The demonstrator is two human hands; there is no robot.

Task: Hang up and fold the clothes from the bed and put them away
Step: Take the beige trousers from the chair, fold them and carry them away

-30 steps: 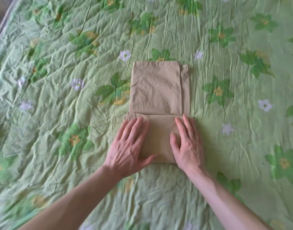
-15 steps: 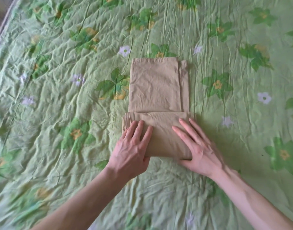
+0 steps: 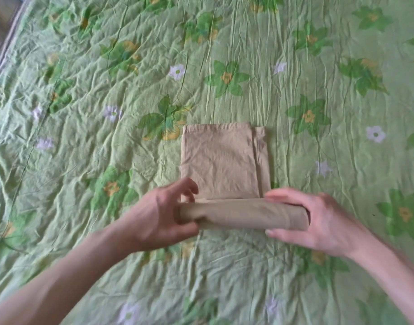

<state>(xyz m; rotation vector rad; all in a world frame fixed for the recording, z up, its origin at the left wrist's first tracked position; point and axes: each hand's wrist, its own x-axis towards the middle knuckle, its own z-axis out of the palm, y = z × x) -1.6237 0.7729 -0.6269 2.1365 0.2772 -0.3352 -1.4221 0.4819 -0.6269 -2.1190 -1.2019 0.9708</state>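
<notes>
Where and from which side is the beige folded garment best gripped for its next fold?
Grip the beige garment at the two ends of its thick near fold, one from each side, as the left hand and right hand do; that fold is raised, the rest lies flat.

Arms: both forearms bare, no sleeves in view
Left hand [image 3: 159,214]: bare
Right hand [image 3: 323,221]: bare, no glove
</notes>
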